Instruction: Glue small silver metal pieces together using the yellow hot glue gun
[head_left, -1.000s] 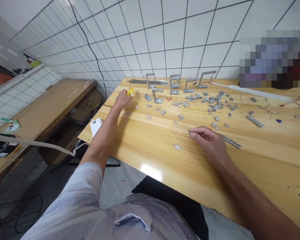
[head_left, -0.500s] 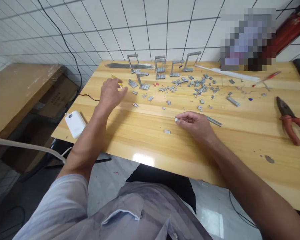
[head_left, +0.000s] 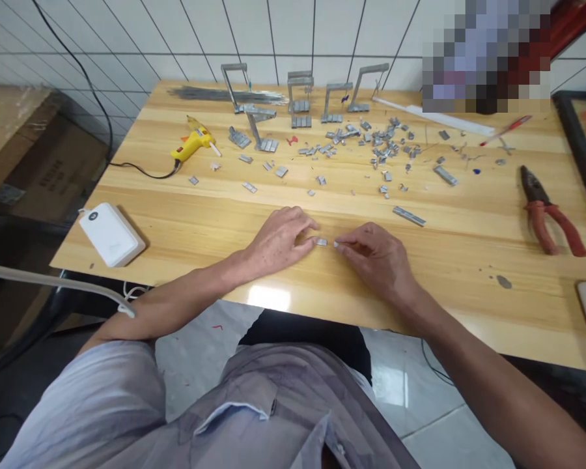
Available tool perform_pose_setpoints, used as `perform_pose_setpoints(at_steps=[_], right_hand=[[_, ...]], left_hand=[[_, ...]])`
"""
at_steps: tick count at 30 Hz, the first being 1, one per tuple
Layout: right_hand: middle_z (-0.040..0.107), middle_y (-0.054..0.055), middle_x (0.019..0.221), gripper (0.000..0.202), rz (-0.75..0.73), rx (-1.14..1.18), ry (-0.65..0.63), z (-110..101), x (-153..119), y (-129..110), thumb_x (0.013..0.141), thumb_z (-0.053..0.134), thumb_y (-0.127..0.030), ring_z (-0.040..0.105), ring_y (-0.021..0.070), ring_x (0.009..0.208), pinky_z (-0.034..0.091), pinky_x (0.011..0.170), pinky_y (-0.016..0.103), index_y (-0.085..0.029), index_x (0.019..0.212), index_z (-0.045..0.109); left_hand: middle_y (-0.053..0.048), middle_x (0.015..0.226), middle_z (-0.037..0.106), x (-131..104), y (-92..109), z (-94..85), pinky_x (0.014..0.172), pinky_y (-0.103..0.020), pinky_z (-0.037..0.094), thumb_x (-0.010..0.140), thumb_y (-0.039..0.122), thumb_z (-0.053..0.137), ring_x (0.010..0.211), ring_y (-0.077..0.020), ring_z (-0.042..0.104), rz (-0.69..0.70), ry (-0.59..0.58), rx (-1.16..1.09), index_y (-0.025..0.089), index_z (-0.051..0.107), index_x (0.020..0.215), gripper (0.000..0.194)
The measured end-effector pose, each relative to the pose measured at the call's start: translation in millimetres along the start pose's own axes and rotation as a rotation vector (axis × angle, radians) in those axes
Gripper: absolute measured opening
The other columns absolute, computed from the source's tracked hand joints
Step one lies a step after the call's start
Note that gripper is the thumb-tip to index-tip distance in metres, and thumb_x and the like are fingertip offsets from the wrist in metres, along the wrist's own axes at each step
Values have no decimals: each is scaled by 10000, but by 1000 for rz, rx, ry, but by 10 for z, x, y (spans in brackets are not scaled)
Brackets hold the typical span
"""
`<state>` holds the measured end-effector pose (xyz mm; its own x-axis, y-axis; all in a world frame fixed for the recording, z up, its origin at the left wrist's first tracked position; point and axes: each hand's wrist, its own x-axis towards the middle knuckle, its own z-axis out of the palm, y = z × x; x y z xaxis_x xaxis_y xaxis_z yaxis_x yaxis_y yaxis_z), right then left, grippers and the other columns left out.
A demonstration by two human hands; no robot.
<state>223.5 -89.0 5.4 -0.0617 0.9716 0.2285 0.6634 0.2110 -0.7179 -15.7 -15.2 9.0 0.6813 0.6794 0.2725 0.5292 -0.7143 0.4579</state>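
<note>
Head view: right hand [head_left: 381, 259] pinches a pale piece [head_left: 336, 245] in closed fingers, just beside but apart from a small grey plate [head_left: 322, 242] on the table [head_left: 200, 218]; left hand [head_left: 279, 240], fingers parted, sets its thumb at the plate. Beyond, grey bits [head_left: 383, 154] lie loose; farther, several stands [head_left: 301, 122] look complete; work seems partway.

On the table [head_left: 200, 225], the left hand [head_left: 284, 240] touches a small grey plate [head_left: 322, 242]; the right hand [head_left: 379, 259] pinches a tiny light piece [head_left: 336, 244].

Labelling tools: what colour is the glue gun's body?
Yellow; the glue gun shows best in the head view.
</note>
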Motion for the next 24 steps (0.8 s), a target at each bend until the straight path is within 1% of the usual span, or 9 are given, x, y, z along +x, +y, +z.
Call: perform_pose_setpoints(at_steps=[3,7,14,19,24], right_hand=[[741,56,840,163,-82,-102,40,76,-42,58,976,712,-315,664,198,788,477,681,327,-252,981,862],[740,62,841,162,-172,-176,74,158,-30,146,974,715,-295,647,203,783,453,705,346,-252,981,871],[737,64,878,187,-178,-179,75,195,-34,174,989,692,-299,646,203,805,455,734,355,-255,1010,873],[736,69,896,191,-170,-203,82,224,-28,168,988,685,-299,642,213,830,450,752,368,-260,985,872],[725,70,891,184,-216,-218,100,229,-39,158,978,681,-266,631,218,824,434,739,370,-246,995,863]], left_hand=[[-78,1008,706,-26,11,76,918,-403,505,993,310,638,985,-240,665,30,-15,25,191,707,1113,183],[-73,1014,693,-28,26,119,906,-401,495,992,303,631,990,-239,653,23,-43,35,195,701,1095,164],[-59,971,696,11,59,136,876,-383,480,999,251,611,945,-225,639,58,-40,7,198,708,1053,123],[-50,935,699,31,64,146,869,-374,479,1006,239,599,906,-211,632,72,-41,-15,202,696,1004,104],[-46,926,699,28,59,145,859,-371,480,1002,244,609,894,-207,631,75,-47,-35,206,694,993,93]])
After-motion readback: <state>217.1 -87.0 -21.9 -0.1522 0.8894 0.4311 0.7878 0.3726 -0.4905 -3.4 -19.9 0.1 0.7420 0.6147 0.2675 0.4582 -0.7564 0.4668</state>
